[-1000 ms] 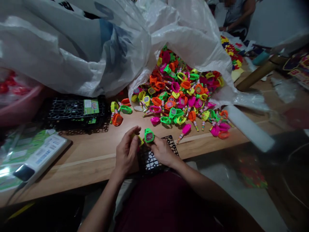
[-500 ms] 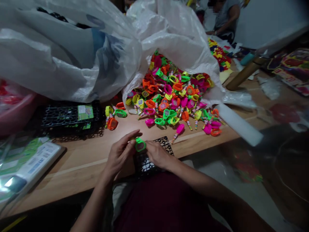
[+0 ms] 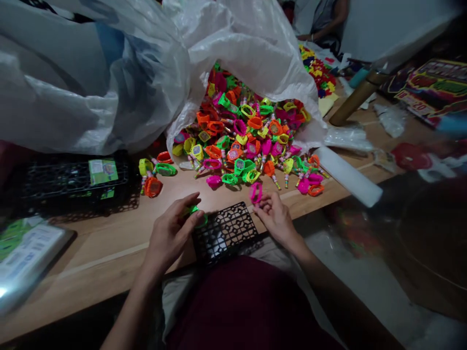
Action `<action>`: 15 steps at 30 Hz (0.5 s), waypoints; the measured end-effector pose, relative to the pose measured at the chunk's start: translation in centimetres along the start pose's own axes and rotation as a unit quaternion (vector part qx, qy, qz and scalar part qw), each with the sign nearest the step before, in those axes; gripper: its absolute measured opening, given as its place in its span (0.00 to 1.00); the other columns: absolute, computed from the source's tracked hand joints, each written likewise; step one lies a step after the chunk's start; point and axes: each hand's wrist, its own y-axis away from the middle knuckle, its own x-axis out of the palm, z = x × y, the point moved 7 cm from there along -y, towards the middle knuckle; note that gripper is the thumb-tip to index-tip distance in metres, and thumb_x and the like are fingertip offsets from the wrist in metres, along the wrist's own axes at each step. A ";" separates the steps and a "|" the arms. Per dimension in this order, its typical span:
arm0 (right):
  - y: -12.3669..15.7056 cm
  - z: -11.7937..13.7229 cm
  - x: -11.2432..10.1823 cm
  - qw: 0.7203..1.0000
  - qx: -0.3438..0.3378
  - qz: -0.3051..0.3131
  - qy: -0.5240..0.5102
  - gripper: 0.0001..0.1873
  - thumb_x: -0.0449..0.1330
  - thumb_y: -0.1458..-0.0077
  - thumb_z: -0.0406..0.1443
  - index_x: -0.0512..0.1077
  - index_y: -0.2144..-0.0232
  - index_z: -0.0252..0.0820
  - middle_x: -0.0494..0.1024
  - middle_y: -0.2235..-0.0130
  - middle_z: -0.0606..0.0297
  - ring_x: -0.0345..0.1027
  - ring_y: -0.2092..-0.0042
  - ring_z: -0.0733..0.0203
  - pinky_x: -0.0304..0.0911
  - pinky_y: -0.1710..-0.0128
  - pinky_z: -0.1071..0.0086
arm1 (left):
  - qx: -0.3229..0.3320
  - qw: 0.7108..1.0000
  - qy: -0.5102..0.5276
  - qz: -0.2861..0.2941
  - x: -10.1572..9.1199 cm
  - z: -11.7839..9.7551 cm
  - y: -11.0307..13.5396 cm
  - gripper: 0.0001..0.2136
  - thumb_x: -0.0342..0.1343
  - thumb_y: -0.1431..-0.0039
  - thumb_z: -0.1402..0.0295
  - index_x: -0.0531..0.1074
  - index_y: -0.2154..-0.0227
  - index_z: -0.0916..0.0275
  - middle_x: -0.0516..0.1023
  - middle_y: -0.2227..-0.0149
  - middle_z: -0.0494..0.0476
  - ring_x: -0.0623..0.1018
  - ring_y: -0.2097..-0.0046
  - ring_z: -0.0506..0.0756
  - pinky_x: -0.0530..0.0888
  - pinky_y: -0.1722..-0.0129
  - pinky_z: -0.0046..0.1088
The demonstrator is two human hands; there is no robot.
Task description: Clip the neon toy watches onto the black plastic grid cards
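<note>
My left hand [image 3: 170, 232] is closed around a bright green toy watch [image 3: 202, 221], pinched between thumb and fingers; part of it is hidden by the hand. To the right, my right hand [image 3: 278, 221] grips a pink toy watch [image 3: 256, 192] by its lower end, with the loop standing up. Between both hands a black plastic grid tray [image 3: 235, 224] lies at the table's front edge. Just beyond it spreads a pile of toy watches [image 3: 239, 165] in pink, green, orange and yellow, many with small candy-filled tubes attached.
White plastic sacks [image 3: 146, 87] rise behind the pile. Stacked black grid trays [image 3: 73, 177] and a plastic-wrapped pack [image 3: 40, 257] are at left. A white roll [image 3: 348, 177] and a brown cylinder [image 3: 353, 102] lie right. Another person [image 3: 328, 22] sits at the back.
My right hand has moved away from the green watch to the right and taken hold of the pink watch that lay at the pile's front. My left hand keeps the green watch. The view has shifted.
</note>
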 end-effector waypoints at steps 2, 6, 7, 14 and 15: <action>-0.2 2.1 1.9 0.995 -0.022 0.041 -0.090 0.24 0.61 0.39 0.36 0.64 0.42 0.43 0.80 0.57 0.63 0.75 0.61 0.58 0.68 0.59 0.67 | -0.019 0.999 0.031 0.007 0.0 0.5 -0.1 0.28 0.61 0.40 0.50 0.72 0.40 0.56 0.80 0.46 0.62 0.82 0.49 0.61 0.81 0.52 0.38; -1.9 6.5 6.5 0.975 -0.068 0.126 -0.170 0.12 0.62 0.39 0.33 0.74 0.53 0.44 0.81 0.58 0.65 0.75 0.56 0.58 0.68 0.53 0.67 | -0.038 0.999 0.032 0.007 -0.1 1.2 -0.2 0.29 0.63 0.42 0.50 0.71 0.40 0.56 0.79 0.44 0.63 0.82 0.50 0.61 0.83 0.53 0.40; -2.3 7.0 7.6 0.971 -0.066 0.139 -0.182 0.08 0.62 0.39 0.32 0.76 0.57 0.43 0.81 0.60 0.66 0.75 0.57 0.59 0.68 0.54 0.67 | -0.038 0.999 0.026 0.006 -0.1 1.3 -0.2 0.29 0.63 0.42 0.50 0.71 0.40 0.55 0.79 0.44 0.63 0.83 0.50 0.61 0.83 0.53 0.40; -2.8 5.8 11.6 0.959 0.006 0.204 -0.196 0.05 0.58 0.38 0.30 0.70 0.59 0.43 0.79 0.68 0.69 0.76 0.67 0.60 0.71 0.66 0.70 | -0.013 1.000 0.001 0.005 0.0 1.1 0.4 0.27 0.60 0.39 0.50 0.70 0.39 0.52 0.79 0.42 0.61 0.82 0.48 0.62 0.81 0.48 0.42; -2.6 5.9 11.5 0.964 -0.017 0.202 -0.172 0.08 0.56 0.39 0.28 0.69 0.59 0.43 0.78 0.68 0.67 0.76 0.67 0.60 0.72 0.65 0.69 | -0.002 1.000 -0.016 0.009 -0.1 0.8 0.3 0.27 0.59 0.38 0.50 0.70 0.39 0.52 0.78 0.42 0.61 0.81 0.46 0.62 0.80 0.47 0.43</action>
